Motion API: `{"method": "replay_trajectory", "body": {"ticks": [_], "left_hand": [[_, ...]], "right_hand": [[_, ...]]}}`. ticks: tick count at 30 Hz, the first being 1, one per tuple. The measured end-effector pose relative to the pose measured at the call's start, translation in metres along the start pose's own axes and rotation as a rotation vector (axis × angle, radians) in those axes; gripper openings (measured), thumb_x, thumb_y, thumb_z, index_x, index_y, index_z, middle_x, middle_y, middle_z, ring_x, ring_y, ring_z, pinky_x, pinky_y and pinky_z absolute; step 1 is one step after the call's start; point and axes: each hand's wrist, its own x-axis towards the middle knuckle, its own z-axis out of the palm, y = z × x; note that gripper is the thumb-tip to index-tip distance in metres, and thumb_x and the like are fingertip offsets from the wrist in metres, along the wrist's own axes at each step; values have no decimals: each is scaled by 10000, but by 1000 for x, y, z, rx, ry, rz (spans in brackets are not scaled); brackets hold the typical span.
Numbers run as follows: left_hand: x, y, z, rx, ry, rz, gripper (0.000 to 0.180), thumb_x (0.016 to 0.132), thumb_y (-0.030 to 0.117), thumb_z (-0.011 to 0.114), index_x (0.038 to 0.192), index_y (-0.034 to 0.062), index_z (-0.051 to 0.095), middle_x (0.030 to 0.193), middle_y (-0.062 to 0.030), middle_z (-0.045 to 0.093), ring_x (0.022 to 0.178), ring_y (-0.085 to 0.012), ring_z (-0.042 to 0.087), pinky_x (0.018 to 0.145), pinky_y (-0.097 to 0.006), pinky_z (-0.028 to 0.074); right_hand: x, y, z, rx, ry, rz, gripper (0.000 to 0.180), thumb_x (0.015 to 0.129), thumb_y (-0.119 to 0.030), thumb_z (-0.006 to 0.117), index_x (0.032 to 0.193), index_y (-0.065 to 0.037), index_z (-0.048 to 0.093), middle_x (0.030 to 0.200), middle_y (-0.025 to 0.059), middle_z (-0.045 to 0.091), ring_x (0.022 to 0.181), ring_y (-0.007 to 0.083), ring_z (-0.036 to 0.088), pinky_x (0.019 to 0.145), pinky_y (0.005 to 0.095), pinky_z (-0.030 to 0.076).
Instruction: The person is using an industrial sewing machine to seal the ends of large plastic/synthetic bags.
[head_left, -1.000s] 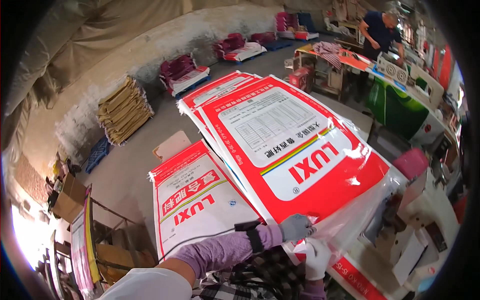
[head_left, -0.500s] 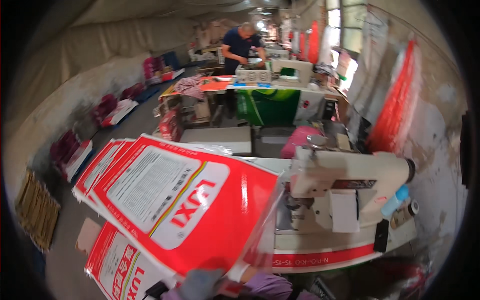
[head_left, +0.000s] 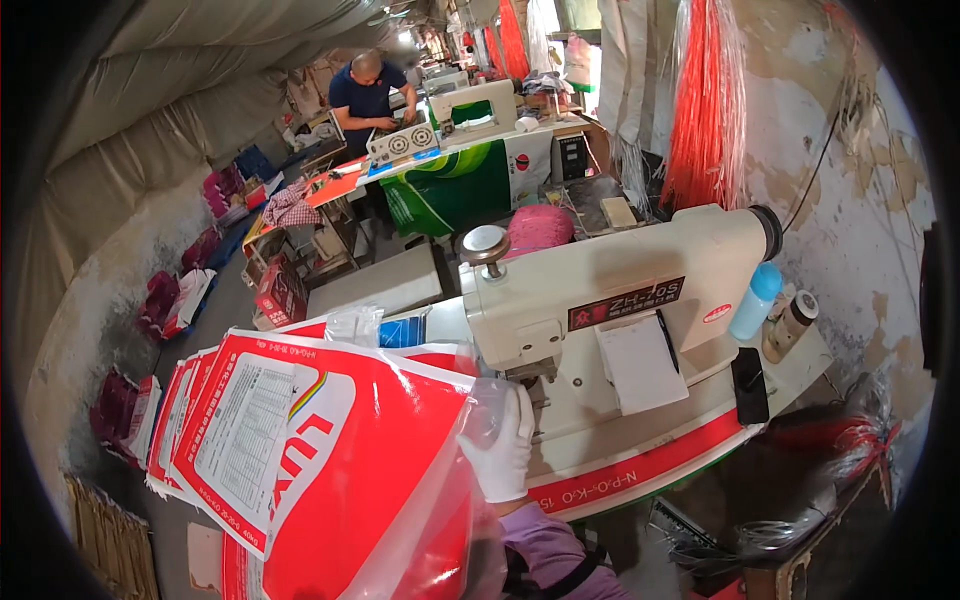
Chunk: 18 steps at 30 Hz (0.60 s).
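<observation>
My right hand, in a white glove below a purple sleeve, has its fingers closed on the clear plastic liner at the edge of a red and white printed bag. It is just below and beside the needle area of a cream sewing machine. The bag spreads out to the left, over more flat bags of the same kind. Some of the plastic lies over its right edge. My left hand is not in view.
A white pad with a pen rests against the machine. A black phone, a blue bottle and a thread cone stand at its right. Red strands hang behind. A person works at another machine farther back.
My view has swung right and tilted, so the machine shows larger and farther left. My right hand has come up beside the needle area with the plastic. The grey-gloved left hand has left the view.
</observation>
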Motion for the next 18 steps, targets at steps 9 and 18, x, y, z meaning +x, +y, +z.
{"method": "replay_trajectory", "body": {"ticks": [9,18], "left_hand": [[90,-67,-31,425,475,-23,252,884,190,616,696,32,556,547,-122,534,457,-283,519,458,-381,397],[36,15,-130,226,-261,240,263,820,229,728,966,20,661,681,-169,617,548,-330,588,506,-409,460]], "right_hand": [[27,10,18,-205,-425,-847,85,787,-161,614,861,-166,654,757,-16,607,855,162,619,1046,547,330],[-29,-9,1,-23,-497,-637,145,723,-84,658,861,-108,622,806,54,604,941,269,604,907,403,482]]}}
